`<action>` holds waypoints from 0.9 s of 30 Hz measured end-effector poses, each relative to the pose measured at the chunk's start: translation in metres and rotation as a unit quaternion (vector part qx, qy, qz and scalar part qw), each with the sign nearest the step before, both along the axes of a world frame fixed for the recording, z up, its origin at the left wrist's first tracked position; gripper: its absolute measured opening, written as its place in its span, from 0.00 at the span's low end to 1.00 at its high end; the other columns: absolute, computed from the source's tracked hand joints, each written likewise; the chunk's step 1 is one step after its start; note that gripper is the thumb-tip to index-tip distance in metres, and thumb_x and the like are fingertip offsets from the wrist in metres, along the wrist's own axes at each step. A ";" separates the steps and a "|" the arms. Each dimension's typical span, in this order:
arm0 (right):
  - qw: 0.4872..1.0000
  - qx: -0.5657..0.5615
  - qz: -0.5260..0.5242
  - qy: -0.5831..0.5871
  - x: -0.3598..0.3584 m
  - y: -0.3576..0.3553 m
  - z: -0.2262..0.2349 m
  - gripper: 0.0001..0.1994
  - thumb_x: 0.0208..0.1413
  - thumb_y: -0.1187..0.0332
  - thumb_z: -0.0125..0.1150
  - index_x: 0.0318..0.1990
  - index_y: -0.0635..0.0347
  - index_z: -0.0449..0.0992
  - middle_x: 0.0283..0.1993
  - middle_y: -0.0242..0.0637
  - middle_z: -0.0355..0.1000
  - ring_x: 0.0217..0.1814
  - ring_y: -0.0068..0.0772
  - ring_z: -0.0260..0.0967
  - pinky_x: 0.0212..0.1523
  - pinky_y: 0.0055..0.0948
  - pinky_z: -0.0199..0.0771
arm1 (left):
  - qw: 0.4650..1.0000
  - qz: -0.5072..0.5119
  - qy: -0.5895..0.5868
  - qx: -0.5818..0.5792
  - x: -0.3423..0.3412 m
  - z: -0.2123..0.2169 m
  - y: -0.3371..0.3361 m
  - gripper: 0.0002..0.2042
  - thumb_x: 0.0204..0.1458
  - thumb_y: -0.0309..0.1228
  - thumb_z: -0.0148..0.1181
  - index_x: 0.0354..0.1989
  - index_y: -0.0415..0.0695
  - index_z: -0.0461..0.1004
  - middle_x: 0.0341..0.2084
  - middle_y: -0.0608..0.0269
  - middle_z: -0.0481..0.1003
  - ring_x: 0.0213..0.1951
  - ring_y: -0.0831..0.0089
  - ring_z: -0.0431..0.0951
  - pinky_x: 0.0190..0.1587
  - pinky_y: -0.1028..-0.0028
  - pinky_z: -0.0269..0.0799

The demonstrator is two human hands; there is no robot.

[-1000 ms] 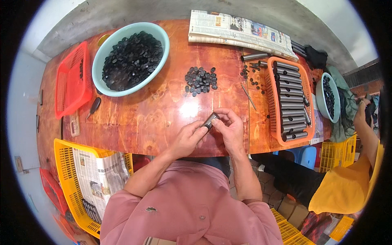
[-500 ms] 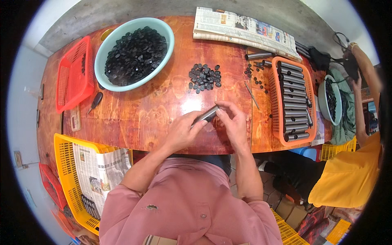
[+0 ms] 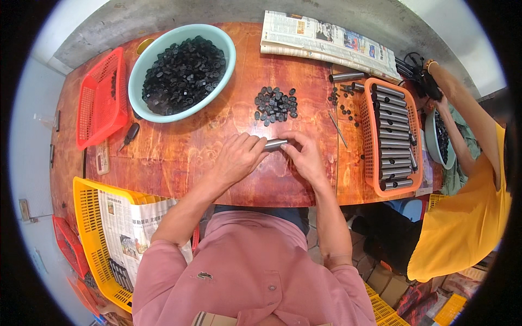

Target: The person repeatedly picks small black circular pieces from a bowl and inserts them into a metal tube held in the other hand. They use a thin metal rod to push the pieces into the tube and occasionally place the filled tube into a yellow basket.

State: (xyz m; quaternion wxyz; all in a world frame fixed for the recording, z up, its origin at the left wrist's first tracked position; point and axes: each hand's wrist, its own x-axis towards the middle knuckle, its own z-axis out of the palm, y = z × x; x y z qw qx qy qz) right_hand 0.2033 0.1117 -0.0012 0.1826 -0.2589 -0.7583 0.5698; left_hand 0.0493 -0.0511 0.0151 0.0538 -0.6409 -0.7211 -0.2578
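Between my hands, over the near part of the wooden table, is a dark metal tube [image 3: 275,144] lying roughly level. My left hand [image 3: 239,156] wraps round its left part and hides that end. At the other end, the fingers and thumb of my right hand [image 3: 302,155] pinch the tube's tip; whether they also hold a small part there I cannot make out. Just beyond my hands lies a loose pile of small black plastic plugs [image 3: 276,104]. To the right, an orange basket [image 3: 369,163] holds several similar tubes [image 3: 392,135] stacked crosswise.
A pale blue basin [image 3: 229,70] full of black plugs stands at the far left, beside a red basket [image 3: 89,117]. A screwdriver [image 3: 129,136] and a thin rod [image 3: 337,129] lie on the table [image 3: 179,163]. Folded newspapers [image 3: 331,41] lie behind. At right, a co-worker [image 3: 462,212] reaches across.
My hands have turned the tube from slanting to nearly level, and my left hand now covers more of it. The co-worker has leaned in further toward the table.
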 end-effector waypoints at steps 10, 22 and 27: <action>0.988 0.142 0.002 0.055 0.011 -0.013 0.003 0.09 0.56 0.79 0.67 0.44 0.66 0.82 0.45 0.43 0.80 0.52 0.42 0.78 0.55 0.35 0.76 | 1.000 0.011 -0.024 -0.013 0.009 -0.002 -0.002 0.17 0.51 0.36 0.72 0.47 0.46 0.80 0.37 0.60 0.76 0.40 0.59 0.78 0.43 0.62 0.73; 0.946 0.294 -0.107 -0.084 -0.062 -0.005 -0.002 0.13 0.63 0.63 0.62 0.31 0.65 0.78 0.34 0.50 0.74 0.41 0.55 0.73 0.42 0.50 0.70 | 0.996 -0.012 -0.071 -0.052 -0.002 0.007 0.009 0.16 0.51 0.37 0.72 0.45 0.44 0.80 0.35 0.59 0.75 0.39 0.58 0.77 0.42 0.61 0.74; 0.915 0.369 -0.147 -0.065 -0.059 -0.007 -0.010 0.12 0.63 0.63 0.61 0.31 0.61 0.76 0.34 0.46 0.71 0.40 0.52 0.69 0.42 0.49 0.63 | 0.998 -0.012 -0.056 -0.030 -0.002 0.000 0.006 0.17 0.51 0.37 0.71 0.46 0.44 0.79 0.35 0.62 0.73 0.40 0.62 0.76 0.41 0.63 0.71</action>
